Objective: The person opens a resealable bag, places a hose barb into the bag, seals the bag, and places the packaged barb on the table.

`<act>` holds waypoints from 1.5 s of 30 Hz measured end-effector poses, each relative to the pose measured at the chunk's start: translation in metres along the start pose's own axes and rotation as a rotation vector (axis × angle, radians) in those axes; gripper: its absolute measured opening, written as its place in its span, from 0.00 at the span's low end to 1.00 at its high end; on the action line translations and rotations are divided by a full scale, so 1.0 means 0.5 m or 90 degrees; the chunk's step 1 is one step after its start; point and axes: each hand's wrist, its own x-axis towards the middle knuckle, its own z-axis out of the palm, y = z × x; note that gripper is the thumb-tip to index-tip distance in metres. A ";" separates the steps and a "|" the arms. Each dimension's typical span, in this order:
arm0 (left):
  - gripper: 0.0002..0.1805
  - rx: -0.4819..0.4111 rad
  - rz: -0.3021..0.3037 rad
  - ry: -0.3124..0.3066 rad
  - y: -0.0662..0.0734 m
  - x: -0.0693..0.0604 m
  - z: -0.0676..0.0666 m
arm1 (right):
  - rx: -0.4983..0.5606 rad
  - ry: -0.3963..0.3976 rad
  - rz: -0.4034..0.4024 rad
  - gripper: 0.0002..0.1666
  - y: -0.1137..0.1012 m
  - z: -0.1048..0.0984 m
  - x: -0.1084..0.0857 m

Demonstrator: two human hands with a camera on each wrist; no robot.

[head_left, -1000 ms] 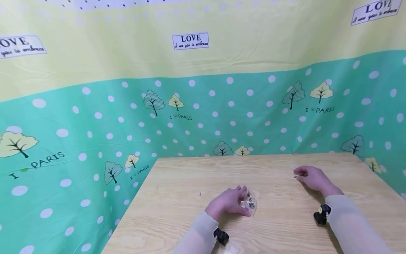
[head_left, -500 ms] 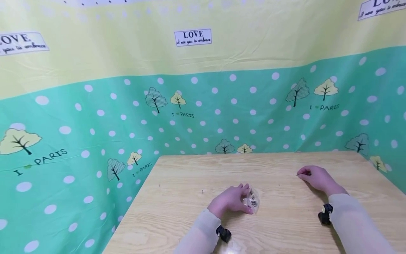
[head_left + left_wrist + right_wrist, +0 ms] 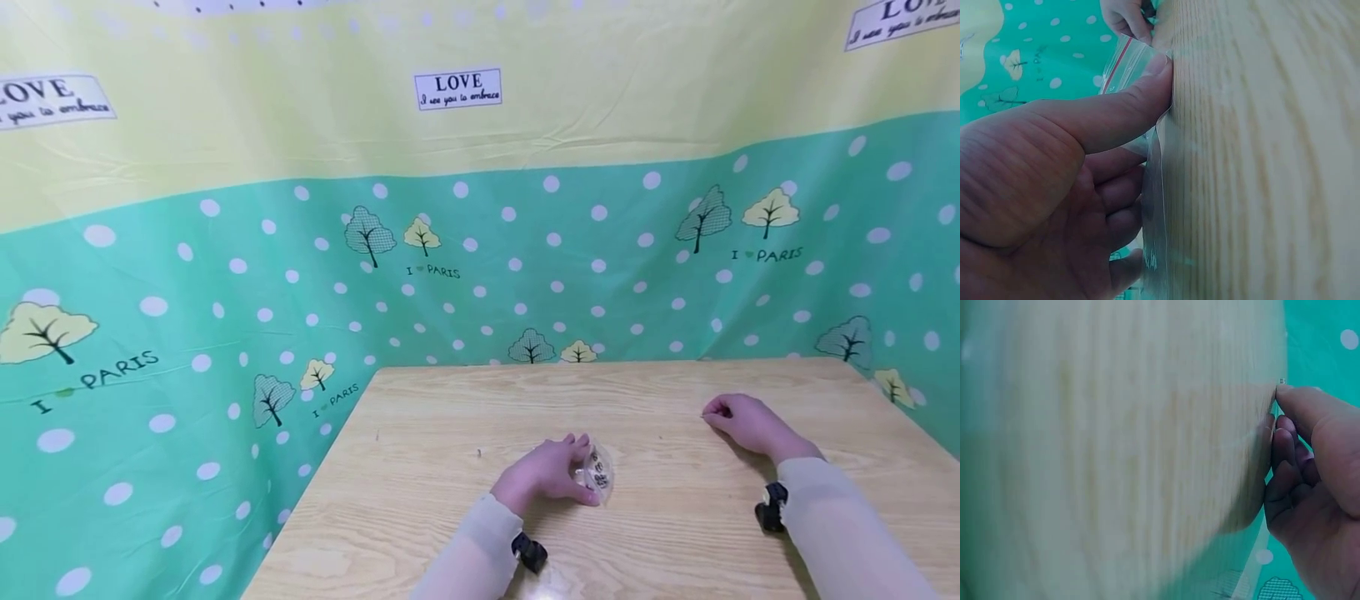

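My left hand (image 3: 546, 472) holds a clear zip-lock bag (image 3: 604, 472) flat on the wooden table. Several small dark pieces show through the plastic. In the left wrist view, the thumb (image 3: 1141, 84) lies over the bag near its red seal line (image 3: 1116, 64), with the other fingers curled at its side. At the far right of the table, my right hand (image 3: 750, 423) pinches a tiny piece (image 3: 1282, 381) at the tabletop. Only a small shiny bit shows past the thumb tip in the right wrist view; the fingers hide the rest.
A tiny upright piece (image 3: 479, 453) stands left of the bag. Another faint speck (image 3: 377, 437) lies farther left, and one more speck (image 3: 660, 437) sits between the hands. The wooden table (image 3: 420, 400) meets a polka-dot curtain (image 3: 480, 258) at the back.
My right thumb and fingers have closed on the tiny dark piece that showed between them earlier. The left hand and the bag stay in place; the head view has shifted slightly.
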 end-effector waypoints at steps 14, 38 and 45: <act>0.50 0.008 0.003 0.000 -0.002 0.001 0.003 | 0.027 -0.044 -0.036 0.12 -0.049 0.002 -0.030; 0.51 0.010 0.004 -0.004 -0.003 0.002 -0.002 | 0.155 -0.077 -0.192 0.10 -0.221 0.102 -0.054; 0.51 0.008 -0.001 -0.003 0.000 0.004 -0.002 | 0.137 -0.058 -0.247 0.05 -0.251 0.113 -0.060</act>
